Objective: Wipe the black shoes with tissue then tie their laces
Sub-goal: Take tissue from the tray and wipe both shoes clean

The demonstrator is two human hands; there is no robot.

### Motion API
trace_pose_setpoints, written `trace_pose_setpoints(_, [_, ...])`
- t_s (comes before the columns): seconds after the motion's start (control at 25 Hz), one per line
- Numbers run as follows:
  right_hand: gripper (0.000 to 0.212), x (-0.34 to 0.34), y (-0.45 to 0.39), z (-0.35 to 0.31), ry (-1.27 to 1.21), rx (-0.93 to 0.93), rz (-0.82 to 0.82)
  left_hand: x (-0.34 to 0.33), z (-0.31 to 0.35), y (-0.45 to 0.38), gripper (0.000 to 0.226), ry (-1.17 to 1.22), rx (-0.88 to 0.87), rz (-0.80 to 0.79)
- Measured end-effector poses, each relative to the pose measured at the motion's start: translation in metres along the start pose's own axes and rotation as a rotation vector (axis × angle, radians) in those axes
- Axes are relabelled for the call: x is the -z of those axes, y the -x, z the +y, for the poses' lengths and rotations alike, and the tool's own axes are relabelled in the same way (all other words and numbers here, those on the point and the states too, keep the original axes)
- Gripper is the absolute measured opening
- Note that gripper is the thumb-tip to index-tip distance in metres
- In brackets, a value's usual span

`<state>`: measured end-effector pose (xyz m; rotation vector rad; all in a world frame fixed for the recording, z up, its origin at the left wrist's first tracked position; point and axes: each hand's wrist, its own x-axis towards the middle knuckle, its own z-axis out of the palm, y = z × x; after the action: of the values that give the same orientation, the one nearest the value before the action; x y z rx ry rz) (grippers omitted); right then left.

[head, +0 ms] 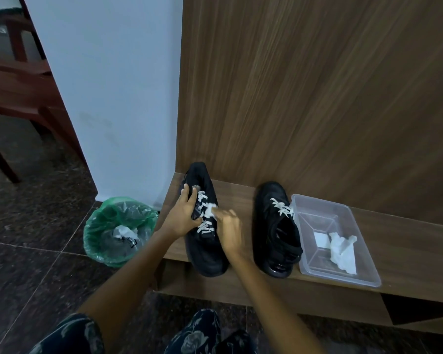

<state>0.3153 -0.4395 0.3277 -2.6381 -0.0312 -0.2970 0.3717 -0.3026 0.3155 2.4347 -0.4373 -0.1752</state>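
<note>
Head view: tissue (211, 210) pinched in right hand (230, 232) grip.

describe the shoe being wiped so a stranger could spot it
On the low wooden bench under the wood-panelled wall stand two black shoes with white laces. It is the left shoe, nearest the green-lined bin, with both hands on it.

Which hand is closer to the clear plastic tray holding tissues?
The right hand, wiping the left black shoe with a tissue, is nearer the clear plastic tray; the left hand grips that shoe's far side.
</note>
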Motion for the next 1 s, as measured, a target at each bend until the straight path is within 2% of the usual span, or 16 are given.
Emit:
trace_pose_setpoints(0.12, [0.034,0.007,0.031,0.014,0.131,0.096,-0.140,-0.001,-0.001,0.002,0.090,0.003,-0.018,0.029])
trace_pose_setpoints(0.2, [0.029,0.017,0.034,0.012,0.185,0.027,-0.224,0.000,0.001,0.003,0.090,0.005,-0.012,0.018])
trace_pose_setpoints(0.28, [0.028,0.023,0.020,0.007,0.192,-0.036,-0.194,0.002,0.002,0.002,0.089,0.016,0.002,-0.015])
trace_pose_setpoints(0.36, [0.031,0.024,0.000,0.004,0.057,-0.127,-0.074,0.003,0.005,0.000,0.085,0.030,0.025,-0.067])
trace_pose_setpoints(0.44, [0.038,0.018,-0.013,0.000,-0.058,-0.166,-0.091,0.006,0.008,-0.002,0.080,0.038,0.062,-0.119])
trace_pose_setpoints(0.56, [0.049,0.009,0.006,0.006,0.117,-0.059,-0.212,0.007,0.013,-0.004,0.089,0.013,0.100,-0.185])
trace_pose_setpoints(0.68, [0.049,0.023,0.043,0.017,0.279,0.067,-0.307,0.004,0.017,-0.001,0.106,-0.021,0.121,-0.171])
trace_pose_setpoints(0.8, [0.052,0.035,0.084,0.010,0.252,0.058,-0.406,0.007,0.017,-0.001,0.107,-0.016,0.098,-0.192])
trace_pose_setpoints(1.0, [0.047,0.018,0.093,-0.017,0.122,0.062,-0.363,0.028,0.020,-0.014,0.102,-0.078,0.007,-0.394])
